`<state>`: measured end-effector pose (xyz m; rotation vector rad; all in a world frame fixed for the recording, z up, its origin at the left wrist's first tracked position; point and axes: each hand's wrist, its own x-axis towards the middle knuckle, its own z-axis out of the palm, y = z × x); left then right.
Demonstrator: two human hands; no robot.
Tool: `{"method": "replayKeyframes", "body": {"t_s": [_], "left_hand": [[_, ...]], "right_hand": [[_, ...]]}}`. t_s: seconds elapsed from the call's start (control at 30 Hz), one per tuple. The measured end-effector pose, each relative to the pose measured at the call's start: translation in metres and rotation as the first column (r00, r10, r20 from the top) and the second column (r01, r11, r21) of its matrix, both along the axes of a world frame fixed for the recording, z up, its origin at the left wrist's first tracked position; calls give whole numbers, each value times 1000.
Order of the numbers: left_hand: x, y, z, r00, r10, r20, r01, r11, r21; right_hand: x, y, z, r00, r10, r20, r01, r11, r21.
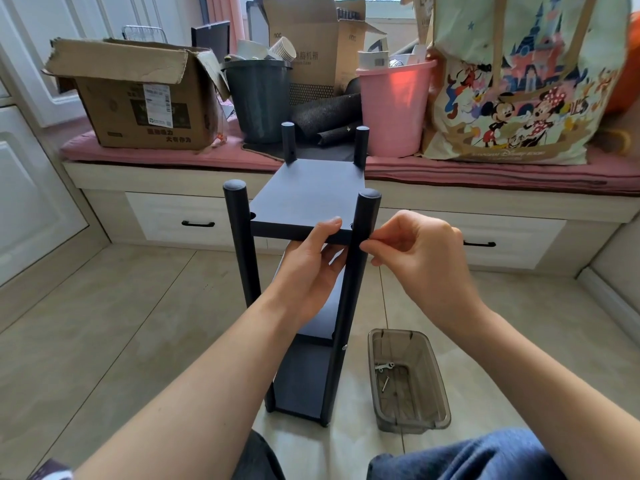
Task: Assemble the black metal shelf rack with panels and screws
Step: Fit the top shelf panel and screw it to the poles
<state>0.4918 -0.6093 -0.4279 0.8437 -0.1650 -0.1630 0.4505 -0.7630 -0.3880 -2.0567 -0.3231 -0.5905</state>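
Four posts up, lower panels seated; the rack (301, 271) stands on the floor before you. Your left hand (308, 268) clamps the top panel (304, 195); your right hand (419, 251) pinches at the near-right post (360, 237), probably a screw. Spare screws (385, 374) remain in the tray (408, 379).

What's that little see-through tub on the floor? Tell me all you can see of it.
The tub is a small rectangular bin of smoky, see-through plastic, open on top, with rounded corners. It stands upright on the tiled floor, just right of the black rack and apart from it. A few loose metal screws lie on its bottom. Neither hand touches it.
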Motion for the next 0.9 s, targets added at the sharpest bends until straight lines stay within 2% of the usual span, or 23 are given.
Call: {"method": "replayKeyframes", "body": {"t_s": [0.13, 0.3, 0.47, 0.7, 0.9], "left_hand": [[-1, -1, 1, 1000, 0, -5, 0, 1000, 5], [-3, -1, 3, 1000, 11, -19, -11, 1000, 1], [-3, -1, 3, 1000, 9, -10, -9, 1000, -12], [-1, -1, 3, 1000, 2, -8, -2, 1000, -21], [-2, -1, 5, 1000, 1, -17, -2, 1000, -27]], "right_hand": [[-1, -1, 2, 1000, -1, -9, 1, 1000, 27], [-4, 0, 3, 999, -53, -1, 52, 998, -32], [-8, 1, 4, 997, -48, -55, 48, 999, -7], [-9, -4, 4, 994, 22, -109, -14, 997, 73], [-3, -7, 3, 974, 105, -202, -53, 968, 246]]}}
